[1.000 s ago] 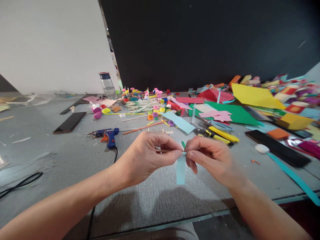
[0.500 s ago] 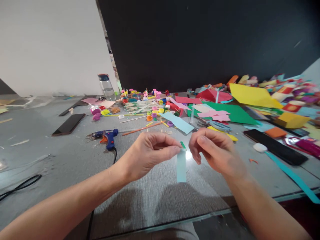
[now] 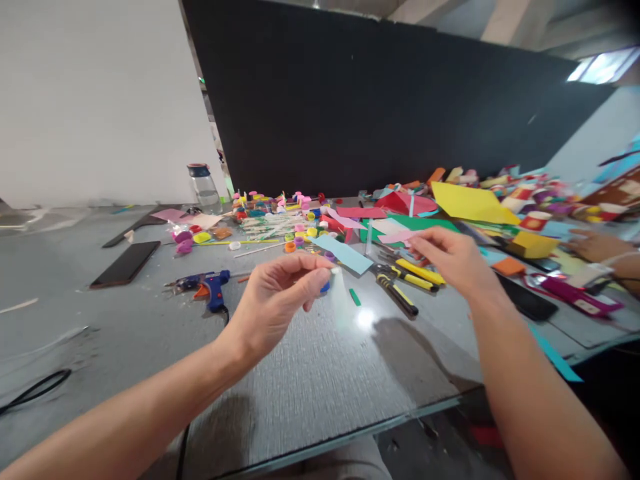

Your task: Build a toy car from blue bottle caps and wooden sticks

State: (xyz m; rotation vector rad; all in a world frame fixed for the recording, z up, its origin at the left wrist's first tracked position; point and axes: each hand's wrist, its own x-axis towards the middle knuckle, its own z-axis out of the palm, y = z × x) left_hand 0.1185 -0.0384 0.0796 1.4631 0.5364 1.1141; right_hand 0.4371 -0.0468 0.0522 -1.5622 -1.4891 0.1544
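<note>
My left hand [image 3: 287, 293] is closed in a pinch on the top end of a pale blue paper strip [image 3: 342, 303], which hangs down above the table. A small blue thing [image 3: 325, 287] shows just under its fingertips; whether it is held I cannot tell. On the table right of the strip lies a small green paper piece [image 3: 355, 297]. My right hand [image 3: 453, 260] reaches forward over the cluttered tools, fingers bent together beside pink paper [image 3: 397, 237]. What its fingertips grip is hidden.
A blue glue gun [image 3: 215, 288] lies left of my left hand. Ahead are a black-and-yellow cutter [image 3: 397, 297], yellow-handled pliers [image 3: 417, 277], a light blue paper [image 3: 345, 253] and several caps. A phone [image 3: 126, 264] lies at left. Another person's hand [image 3: 597, 248] is at far right.
My right hand has moved away from the strip, forward to the tools. The green piece, formerly at the left fingertips, now lies on the table. The view has turned right.
</note>
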